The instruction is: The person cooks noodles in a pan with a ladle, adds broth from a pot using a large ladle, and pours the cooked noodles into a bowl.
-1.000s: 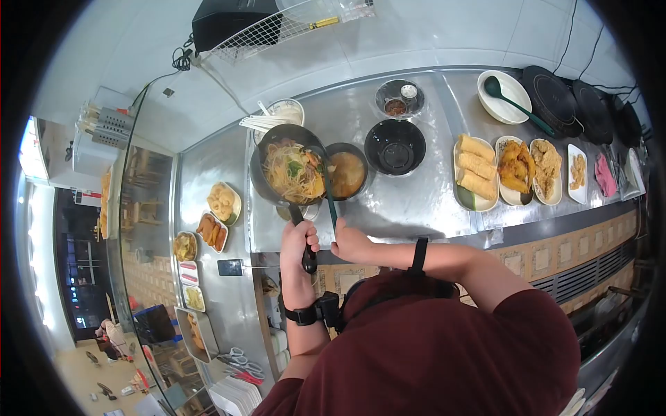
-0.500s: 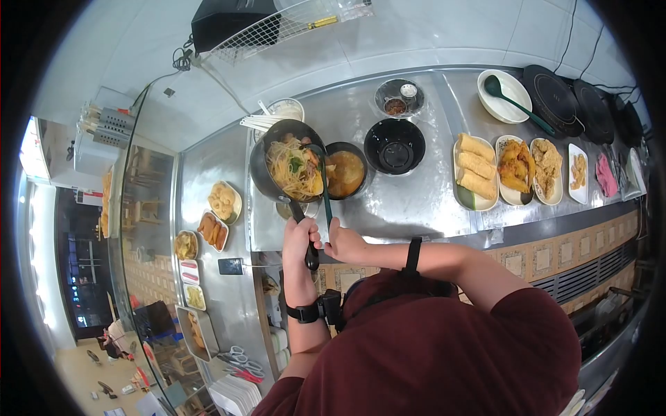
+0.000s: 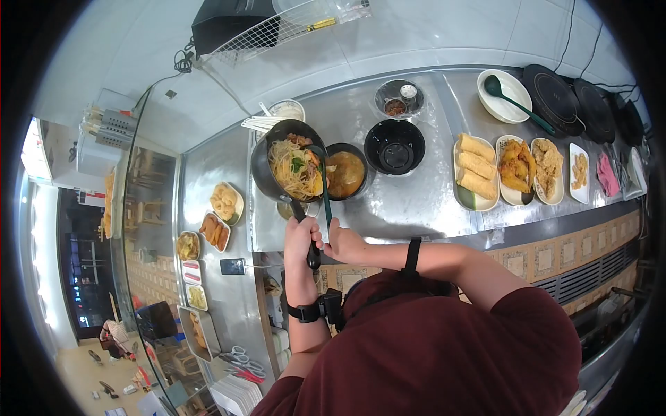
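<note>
My left hand (image 3: 300, 239) is wrapped round the black handle of a dark frying pan (image 3: 261, 170). The pan is tilted, and its right rim overlaps a black bowl (image 3: 362, 188) of brownish soup. Inside the pan lie pale noodles or bean sprouts (image 3: 286, 170) with green leaves and orange-red pieces. My right hand (image 3: 345, 243) is closed on a dark green utensil (image 3: 327, 197) that reaches into the pan. Food and the pan's edge hide its head, so I cannot tell its exact kind. An unused-looking black bowl (image 3: 394, 148) stands right of the soup.
Plates of golden rolls (image 3: 477, 166) and fried food (image 3: 517, 166) line the right counter. A white bowl (image 3: 497, 105) holds a green ladle (image 3: 517, 104). Small dishes, a phone (image 3: 232, 266) and scissors (image 3: 239, 357) lie left, beside a glass partition (image 3: 132, 229).
The food in the pan has shifted slightly toward the right rim. Both hands keep their grips in almost the same place.
</note>
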Motion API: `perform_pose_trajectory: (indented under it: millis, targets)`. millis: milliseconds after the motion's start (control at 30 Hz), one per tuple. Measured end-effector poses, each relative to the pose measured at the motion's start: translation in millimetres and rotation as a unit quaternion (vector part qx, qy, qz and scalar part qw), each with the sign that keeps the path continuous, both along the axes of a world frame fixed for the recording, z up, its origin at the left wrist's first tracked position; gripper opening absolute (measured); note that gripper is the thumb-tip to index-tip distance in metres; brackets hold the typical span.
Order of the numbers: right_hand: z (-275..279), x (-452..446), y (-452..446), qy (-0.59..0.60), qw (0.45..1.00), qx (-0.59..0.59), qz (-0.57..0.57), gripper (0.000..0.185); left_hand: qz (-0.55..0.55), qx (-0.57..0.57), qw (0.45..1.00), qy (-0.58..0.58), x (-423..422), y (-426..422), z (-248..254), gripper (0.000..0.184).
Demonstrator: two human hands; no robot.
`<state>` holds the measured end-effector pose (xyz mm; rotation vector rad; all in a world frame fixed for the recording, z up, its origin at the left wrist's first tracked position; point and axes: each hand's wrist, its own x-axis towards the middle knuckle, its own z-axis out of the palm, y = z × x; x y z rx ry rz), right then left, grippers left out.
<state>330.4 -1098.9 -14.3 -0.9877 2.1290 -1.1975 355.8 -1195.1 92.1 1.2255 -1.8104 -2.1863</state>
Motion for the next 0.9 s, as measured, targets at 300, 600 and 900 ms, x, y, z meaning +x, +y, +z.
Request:
perform_pose_trajectory:
  millis: [300, 600, 900]
  targets:
    - [10, 0, 0, -0.041, 0.999, 0.019, -0.001, 0.047, 0.002, -0.013, 1.000, 0.004, -1, 4, 0, 0.012]
    - [18, -5, 7, -0.024, 0.999, 0.029, 0.003, 0.050, 0.023, 0.032, 0.999, 0.011, -1, 6, 13, 0.013]
    - [81, -86, 89, 0.210, 0.974, 0.066, -0.053, 0.054, 0.081, 0.630, 0.746, 0.199, 52, -38, -13, 0.012]
